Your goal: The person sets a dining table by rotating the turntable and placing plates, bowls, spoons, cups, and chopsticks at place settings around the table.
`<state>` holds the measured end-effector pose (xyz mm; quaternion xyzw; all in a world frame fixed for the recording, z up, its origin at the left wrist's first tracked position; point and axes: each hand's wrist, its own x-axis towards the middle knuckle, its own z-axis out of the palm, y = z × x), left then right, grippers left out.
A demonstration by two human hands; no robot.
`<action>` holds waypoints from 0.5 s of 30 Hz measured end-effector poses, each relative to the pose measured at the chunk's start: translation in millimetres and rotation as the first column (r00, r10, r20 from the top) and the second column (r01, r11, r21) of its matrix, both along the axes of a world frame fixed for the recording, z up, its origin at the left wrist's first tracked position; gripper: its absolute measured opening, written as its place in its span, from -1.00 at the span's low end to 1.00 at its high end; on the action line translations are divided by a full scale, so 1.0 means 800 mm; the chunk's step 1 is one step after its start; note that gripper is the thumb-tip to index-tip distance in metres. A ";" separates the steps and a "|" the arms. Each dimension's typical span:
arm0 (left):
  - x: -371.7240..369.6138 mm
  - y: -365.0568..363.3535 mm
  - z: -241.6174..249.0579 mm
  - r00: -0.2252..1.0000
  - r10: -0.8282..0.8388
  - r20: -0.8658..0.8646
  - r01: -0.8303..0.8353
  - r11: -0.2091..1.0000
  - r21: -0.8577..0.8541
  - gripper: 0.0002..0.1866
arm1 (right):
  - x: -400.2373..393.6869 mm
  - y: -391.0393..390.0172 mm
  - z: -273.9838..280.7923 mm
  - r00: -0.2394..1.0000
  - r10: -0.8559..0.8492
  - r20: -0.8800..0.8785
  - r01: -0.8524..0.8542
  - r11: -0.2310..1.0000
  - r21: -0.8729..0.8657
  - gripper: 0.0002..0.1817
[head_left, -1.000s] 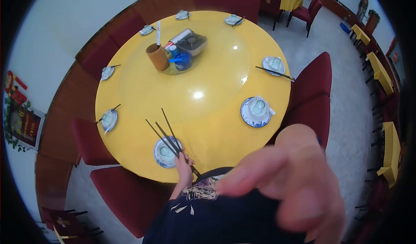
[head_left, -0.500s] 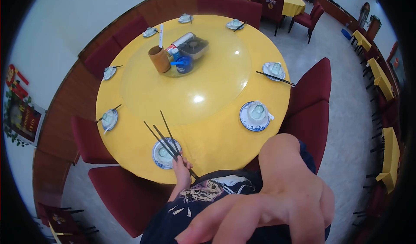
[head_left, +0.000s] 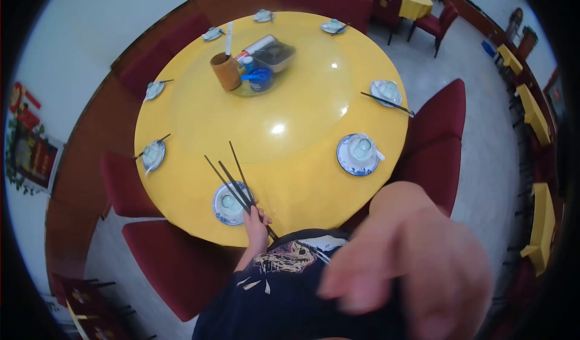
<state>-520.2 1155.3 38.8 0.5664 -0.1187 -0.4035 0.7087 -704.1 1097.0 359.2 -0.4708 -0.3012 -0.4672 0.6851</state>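
My left hand (head_left: 256,220) is closed around a few dark chopsticks (head_left: 232,183), whose ends fan out upward over the table's near edge. Behind them, a blue-rimmed plate with a bowl and a glass (head_left: 227,204) is partly covered by the chopsticks. Close to the camera, my right hand (head_left: 417,255) is large and blurred, its fingers bent downward and apart with nothing visible in them. To its upper left sits another place setting (head_left: 357,154) with a plate, bowl, glass and white spoon.
A round table with a yellow cloth (head_left: 290,189) bears several more settings with chopsticks. On its glass turntable stand a bamboo holder (head_left: 226,72), a blue container (head_left: 261,80) and a tray (head_left: 273,56). Dark red chairs (head_left: 175,267) surround the table.
My right hand has turned and now hangs with fingers downward, blurred. My left hand keeps the chopsticks at nearly the same spot; the view has shifted slightly.
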 end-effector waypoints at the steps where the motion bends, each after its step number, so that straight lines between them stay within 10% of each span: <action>1: 0.001 -0.003 0.001 1.000 0.004 -0.005 -0.004 1.000 0.008 -0.78 | 0.000 -0.009 0.000 0.997 -0.064 0.038 0.066 0.996 -0.063 -0.88; 8: 0.001 -0.003 -0.007 1.000 0.025 -0.015 -0.025 1.000 -0.017 -0.77 | -0.050 -0.046 0.032 0.974 0.022 -0.224 -0.085 0.957 -0.278 -0.87; 15: -0.012 -0.009 0.021 0.984 -0.021 0.178 0.041 0.993 -0.107 -0.76 | -0.014 -0.081 -0.036 0.962 -0.224 -0.156 0.162 0.929 -0.334 -0.81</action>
